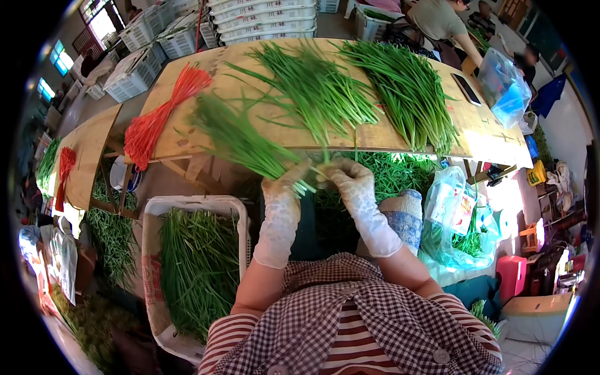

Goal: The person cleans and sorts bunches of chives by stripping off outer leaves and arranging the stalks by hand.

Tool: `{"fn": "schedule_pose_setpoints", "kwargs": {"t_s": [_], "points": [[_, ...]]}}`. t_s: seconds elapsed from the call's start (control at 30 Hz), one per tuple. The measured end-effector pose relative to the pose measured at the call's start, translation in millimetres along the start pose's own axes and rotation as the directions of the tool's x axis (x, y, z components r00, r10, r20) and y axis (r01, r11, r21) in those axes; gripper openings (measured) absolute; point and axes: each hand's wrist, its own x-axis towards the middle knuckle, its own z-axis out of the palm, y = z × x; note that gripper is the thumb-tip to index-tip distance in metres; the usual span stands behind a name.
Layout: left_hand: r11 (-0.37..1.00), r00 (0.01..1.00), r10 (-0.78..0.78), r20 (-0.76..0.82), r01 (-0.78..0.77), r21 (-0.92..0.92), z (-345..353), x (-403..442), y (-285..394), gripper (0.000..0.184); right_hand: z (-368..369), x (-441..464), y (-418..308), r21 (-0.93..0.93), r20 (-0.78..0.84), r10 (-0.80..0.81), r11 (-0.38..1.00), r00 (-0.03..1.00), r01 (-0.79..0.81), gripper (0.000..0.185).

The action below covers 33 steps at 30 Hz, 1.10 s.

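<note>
My left hand (289,182), in a pale glove, is closed round the lower stems of a bunch of green stalks (240,140), whose leafy tops point up and left, blurred. Close beside it, my right hand (345,176), gloved too, has its fingers pinched near the stem ends; what they hold is too small to make out. A loose pile of stalks (319,87) lies on the wooden table (178,128) beyond my hands, with a denser pile (406,94) to its right. Red ties (165,112) lie in a bundle at the table's left.
A white crate (244,231) holding greens stands at my lower left. A phone (465,89) and a plastic bag (503,87) are at the table's right end. Another bag (456,219) hangs below. A person (440,28) is at the back right; stacked crates (265,22) stand behind.
</note>
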Motion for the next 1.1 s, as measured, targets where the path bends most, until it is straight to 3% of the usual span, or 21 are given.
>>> {"fn": "schedule_pose_setpoints", "kwargs": {"t_s": [0.03,0.07,0.1,0.13,0.17,0.2,0.23,0.27,0.4,0.5,0.6,0.63,0.67,0.73,0.8,0.83,0.9,0.93,1.0,1.1], "points": [[0.999,0.999,0.039,-0.002,-0.039,-0.003,-2,3,7,0.023,-2,-5,-2,0.058,-0.028,-0.037,0.998,0.999,0.039,0.014],[0.997,0.997,0.072,-0.042,-0.071,0.024,-7,10,12,0.016,-16,-9,0,-0.170,-0.001,-0.050,0.984,0.999,0.049,0.018],[0.996,0.995,0.092,0.033,-0.092,0.011,-15,16,20,0.014,-30,-16,-8,-0.640,0.108,-0.010,0.765,0.994,0.077,0.021],[0.994,0.988,0.113,0.108,-0.113,-0.006,-17,20,32,0.015,-42,-20,-17,-0.930,0.180,0.078,0.338,0.981,0.143,0.023],[0.985,0.956,0.159,0.245,-0.171,0.028,-17,18,44,0.023,-54,-16,-15,-0.970,0.233,0.216,0.117,0.948,0.212,0.025],[0.990,0.956,0.139,0.257,-0.139,-0.020,-14,13,56,0.021,-62,-14,-12,-0.950,0.245,0.365,-0.095,0.898,0.298,0.026],[0.992,0.955,0.121,0.272,-0.107,-0.065,-9,10,66,0.020,-54,-18,-21,-0.965,0.263,0.071,-0.008,0.962,0.264,0.027],[0.997,0.962,0.068,0.263,-0.054,-0.060,-9,13,64,0.018,-53,-9,-11,-0.924,0.270,-0.302,0.187,0.914,0.334,0.026],[0.993,0.988,-0.074,0.137,0.085,-0.079,-7,24,35,0.014,6,30,-34,-0.929,0.209,-0.624,0.115,0.753,0.353,0.028],[0.998,0.991,-0.058,0.118,0.055,0.029,-6,20,20,0.011,18,78,-15,-0.976,0.210,-0.479,-0.058,0.852,0.208,0.030],[0.996,0.992,-0.046,0.117,0.036,0.079,-11,23,15,0.016,21,94,-31,-0.993,0.031,-0.303,0.102,0.953,0.065,0.031],[0.997,0.994,-0.045,0.101,0.039,0.063,-11,22,15,0.016,19,86,-44,-0.954,0.018,-0.278,0.283,0.960,0.100,0.031],[0.998,0.995,-0.047,0.086,0.043,0.049,-11,21,15,0.016,7,95,-41,-0.900,0.009,-0.214,0.425,0.977,0.101,0.045],[0.993,0.997,-0.042,0.070,0.034,0.110,-3,18,21,0.017,-7,93,-38,-0.627,0.010,-0.045,0.778,0.999,0.042,0.042],[0.990,0.992,-0.083,0.100,0.070,0.122,1,19,20,0.018,-8,70,-35,-0.400,0.063,0.102,0.914,0.993,-0.069,0.038],[0.989,0.983,-0.123,0.138,0.109,0.102,2,21,19,0.019,-7,57,-34,-0.278,0.102,0.170,0.951,0.980,-0.136,0.036],[0.993,0.977,-0.115,0.181,0.107,0.054,4,21,10,0.021,-7,46,-17,-0.239,0.093,0.160,0.962,0.983,-0.134,0.032],[0.985,0.978,-0.138,0.154,0.120,0.121,4,20,8,0.019,-8,43,-12,-0.216,0.086,0.153,0.968,0.985,-0.131,0.031],[0.956,0.979,-0.177,0.098,0.147,0.253,5,20,4,0.015,-10,39,-9,-0.252,0.101,0.156,0.959,0.983,-0.127,0.030],[0.980,0.987,-0.128,0.099,0.111,0.163,1,25,-5,0.013,-9,35,-4,-0.355,0.032,0.090,0.932,0.995,-0.073,0.025]]}}
